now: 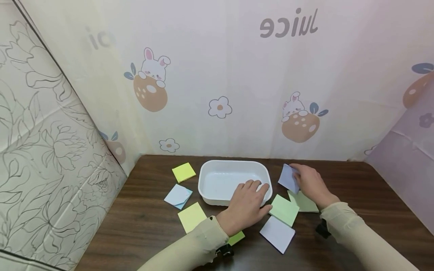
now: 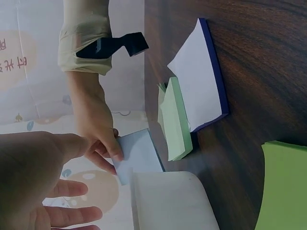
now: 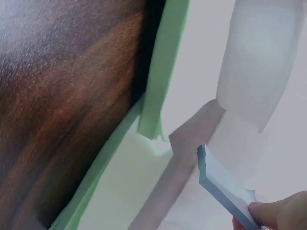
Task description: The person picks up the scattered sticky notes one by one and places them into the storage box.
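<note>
My right hand [image 1: 310,183] pinches a pale blue-violet sticky note pad [image 1: 288,178] by its right side, to the right of a white plastic basin [image 1: 211,182]. In the right wrist view the thumb lies on the face of this pad [image 3: 225,187], and its thick edge shows. My left hand [image 1: 245,205] is held over the basin's front right rim with fingers spread and nothing in them. Below the right hand are a light green pad [image 1: 285,209] and a paler green pad [image 1: 306,203], overlapping at their edges. A lavender pad [image 1: 278,233] lies in front of them.
Left of the basin lie a bright yellow pad [image 1: 183,172], a pale blue pad [image 1: 177,195] with lifted sheets and a pale yellow pad [image 1: 191,216]. A darker green pad [image 1: 236,238] is partly hidden under the left wrist. A patterned curtain [image 1: 237,75] hangs behind the wooden table [image 1: 142,210].
</note>
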`<action>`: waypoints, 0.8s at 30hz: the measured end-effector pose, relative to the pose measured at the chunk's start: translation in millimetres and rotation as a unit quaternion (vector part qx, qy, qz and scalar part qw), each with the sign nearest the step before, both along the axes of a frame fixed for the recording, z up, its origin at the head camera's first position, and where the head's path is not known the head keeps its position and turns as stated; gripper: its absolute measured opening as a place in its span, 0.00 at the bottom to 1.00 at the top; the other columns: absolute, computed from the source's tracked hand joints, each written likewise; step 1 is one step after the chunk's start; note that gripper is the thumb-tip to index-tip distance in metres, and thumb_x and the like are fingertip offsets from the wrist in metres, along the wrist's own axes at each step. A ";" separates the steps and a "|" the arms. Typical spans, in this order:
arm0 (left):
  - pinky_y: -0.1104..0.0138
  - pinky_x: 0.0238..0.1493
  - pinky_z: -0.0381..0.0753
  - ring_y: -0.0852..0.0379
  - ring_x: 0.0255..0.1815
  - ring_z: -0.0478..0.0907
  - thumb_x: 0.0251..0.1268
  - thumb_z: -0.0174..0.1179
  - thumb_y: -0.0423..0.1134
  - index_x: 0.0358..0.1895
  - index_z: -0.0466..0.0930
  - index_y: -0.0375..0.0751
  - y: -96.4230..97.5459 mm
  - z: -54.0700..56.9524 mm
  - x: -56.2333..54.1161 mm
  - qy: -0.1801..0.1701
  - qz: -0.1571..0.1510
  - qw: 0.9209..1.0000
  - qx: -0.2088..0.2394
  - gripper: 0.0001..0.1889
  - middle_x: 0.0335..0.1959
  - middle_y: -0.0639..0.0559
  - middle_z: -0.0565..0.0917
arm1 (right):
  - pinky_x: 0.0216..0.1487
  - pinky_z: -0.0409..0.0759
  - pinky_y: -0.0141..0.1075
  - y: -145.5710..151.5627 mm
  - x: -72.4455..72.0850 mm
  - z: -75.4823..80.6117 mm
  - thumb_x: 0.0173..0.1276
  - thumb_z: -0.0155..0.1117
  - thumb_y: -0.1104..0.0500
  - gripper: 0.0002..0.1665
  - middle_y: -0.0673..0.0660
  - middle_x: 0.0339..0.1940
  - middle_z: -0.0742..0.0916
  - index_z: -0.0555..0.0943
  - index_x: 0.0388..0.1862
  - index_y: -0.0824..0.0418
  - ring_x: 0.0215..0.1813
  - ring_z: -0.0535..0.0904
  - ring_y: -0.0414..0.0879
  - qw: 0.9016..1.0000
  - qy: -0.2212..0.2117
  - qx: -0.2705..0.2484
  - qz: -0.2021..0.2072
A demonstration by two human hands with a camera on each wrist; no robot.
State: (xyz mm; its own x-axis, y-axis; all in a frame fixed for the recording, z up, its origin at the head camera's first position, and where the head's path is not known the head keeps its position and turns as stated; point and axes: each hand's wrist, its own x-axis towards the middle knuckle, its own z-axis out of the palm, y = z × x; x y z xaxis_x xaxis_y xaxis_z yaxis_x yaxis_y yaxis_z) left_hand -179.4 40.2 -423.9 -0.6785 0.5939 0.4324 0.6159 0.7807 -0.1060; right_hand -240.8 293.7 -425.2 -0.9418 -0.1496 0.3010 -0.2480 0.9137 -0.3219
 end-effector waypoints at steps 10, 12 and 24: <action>0.64 0.47 0.80 0.57 0.54 0.80 0.69 0.58 0.64 0.64 0.74 0.53 -0.9 4.7 0.8 0.003 0.001 1.000 -0.005 0.28 0.53 0.56 0.82 | 0.32 0.79 0.47 -0.7 11.1 13.0 0.71 0.59 0.70 0.22 0.76 0.52 0.84 0.76 0.64 0.73 0.42 0.83 0.62 1.000 -0.013 -0.009 -0.009; 0.63 0.47 0.80 0.57 0.54 0.80 0.69 0.58 0.64 0.64 0.74 0.53 -1.4 5.6 1.1 0.003 0.001 1.000 -0.003 0.28 0.53 0.56 0.82 | 0.33 0.79 0.47 -1.3 13.0 16.0 0.71 0.59 0.69 0.23 0.76 0.51 0.84 0.76 0.64 0.73 0.42 0.83 0.62 1.000 -0.011 -0.011 -0.007; 0.63 0.48 0.81 0.57 0.55 0.81 0.68 0.58 0.63 0.64 0.74 0.52 -4.4 12.1 2.6 0.011 0.000 1.000 0.004 0.28 0.53 0.56 0.83 | 0.30 0.79 0.47 -6.7 24.3 34.1 0.71 0.61 0.69 0.22 0.74 0.48 0.85 0.77 0.63 0.71 0.41 0.84 0.62 1.000 0.016 -0.011 0.008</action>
State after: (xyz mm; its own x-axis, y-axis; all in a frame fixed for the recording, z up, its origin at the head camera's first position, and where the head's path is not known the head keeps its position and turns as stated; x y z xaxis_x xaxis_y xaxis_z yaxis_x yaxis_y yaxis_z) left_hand -176.8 35.8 -411.8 -0.6682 0.5907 0.4522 0.6139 0.7812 -0.1134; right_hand -216.5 287.1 -391.1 -0.9292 -0.1579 0.3341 -0.2732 0.9024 -0.3332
